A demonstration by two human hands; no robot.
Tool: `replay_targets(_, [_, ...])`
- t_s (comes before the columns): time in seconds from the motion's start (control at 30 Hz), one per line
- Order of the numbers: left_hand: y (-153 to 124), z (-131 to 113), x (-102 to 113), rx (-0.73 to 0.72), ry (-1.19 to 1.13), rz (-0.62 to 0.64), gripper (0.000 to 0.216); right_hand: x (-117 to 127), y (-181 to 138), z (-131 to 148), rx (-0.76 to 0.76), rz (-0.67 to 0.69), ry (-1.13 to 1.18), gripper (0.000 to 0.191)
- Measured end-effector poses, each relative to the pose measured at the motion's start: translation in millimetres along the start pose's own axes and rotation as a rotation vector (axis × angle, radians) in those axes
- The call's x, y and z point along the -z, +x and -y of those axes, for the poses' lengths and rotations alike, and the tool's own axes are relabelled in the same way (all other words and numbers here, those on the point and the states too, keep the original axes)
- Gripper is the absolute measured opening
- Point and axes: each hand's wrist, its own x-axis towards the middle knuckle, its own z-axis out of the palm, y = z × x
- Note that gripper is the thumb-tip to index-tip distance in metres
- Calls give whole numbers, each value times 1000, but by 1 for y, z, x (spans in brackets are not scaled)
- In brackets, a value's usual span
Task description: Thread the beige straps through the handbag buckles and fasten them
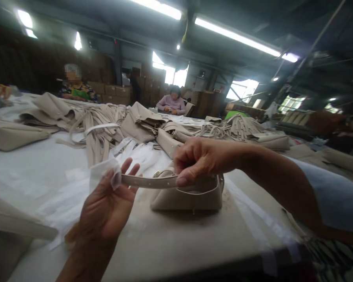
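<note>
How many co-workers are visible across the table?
2. One person sits far left, a person in pink at far centre. A dim figure by the boxes may be a third; others may be hidden.

2 hands on beige strap

No text, label, brand, number or sign can be read anywhere in this view.

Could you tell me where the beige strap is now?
In the head view, the strap spans centre frame between the left hand, holding white wrap, and the right hand, above the beige handbag.
</note>
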Motion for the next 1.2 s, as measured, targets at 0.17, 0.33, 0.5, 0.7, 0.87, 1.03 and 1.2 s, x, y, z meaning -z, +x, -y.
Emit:
replay_targets(0.17, [-19, 24, -8, -115, 173, 57, 12, 0, -59, -4, -164, 65, -112, 15])
replay_targets(0.33, [-53, 68, -5, -11, 459, 314, 18, -29, -85, -30, -183, -34, -244, 43])
replay_targets(0.5, [-66, 95, -1, -50, 560, 310, 19, -84, -67, -62, -26, -153, 214, 58])
replay_targets(0.7, [-73, 94, -3, 52, 436, 239, 19, -134, -36, -82, 54, -338, 542, 21])
replay_targets(0.87, [-59, 63, -4, -77, 186, 26, 12, -127, -48, -84, -103, -444, 472, 23])
replay_targets(1.03, [-41, 38, 0, -18, 114, -128, 3, -128, -72, -89, -83, -586, 270, 30])
replay_targets(1.2, [-40, 48, 3, -32, 109, -102, 4, -140, -72, -82, -57, -582, 53, 28])
